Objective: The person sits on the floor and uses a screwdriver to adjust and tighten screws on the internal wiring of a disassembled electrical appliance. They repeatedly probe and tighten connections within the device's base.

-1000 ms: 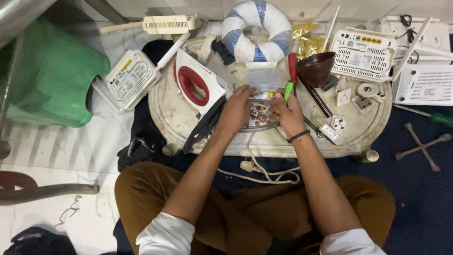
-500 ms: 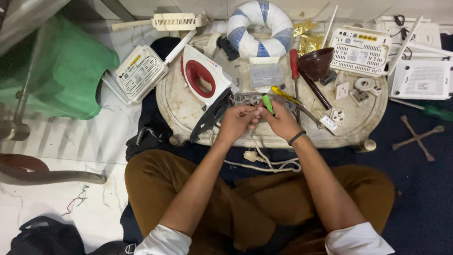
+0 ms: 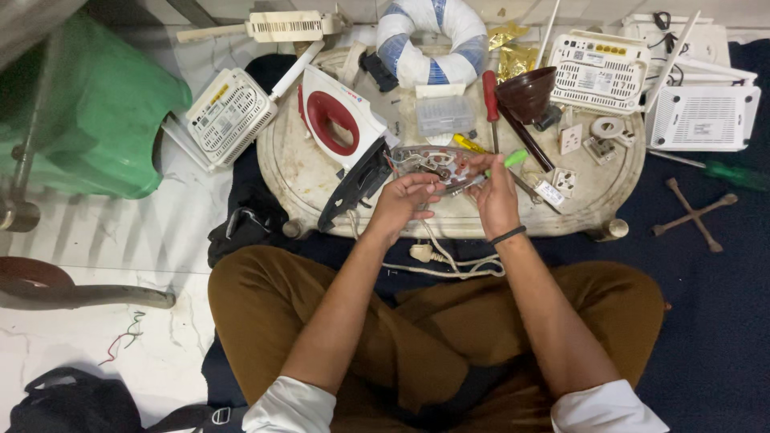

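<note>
A metal iron base plate point(image 3: 437, 164) with exposed wiring lies on the low white table point(image 3: 577, 200) in front of me. My left hand point(image 3: 403, 202) grips its near edge. My right hand point(image 3: 493, 196) is closed around a green-handled screwdriver point(image 3: 507, 159), its tip pointing at the plate. The red and white iron housing point(image 3: 341, 132) lies tilted at the left of the plate. A white power cord with a plug point(image 3: 437, 258) hangs from the table down to my lap.
On the table stand a clear plastic box point(image 3: 446, 115), a red-handled screwdriver point(image 3: 490, 92), a brown funnel point(image 3: 527, 91) and white wall sockets point(image 3: 565, 180). White routers point(image 3: 228, 116) lie around. A green stool point(image 3: 88, 120) is at left, a cross wrench point(image 3: 694, 212) at right.
The view has shifted slightly. Both hands have moved up over the base plate. The green screwdriver has swung to the right, and its tip now points at the plate.
</note>
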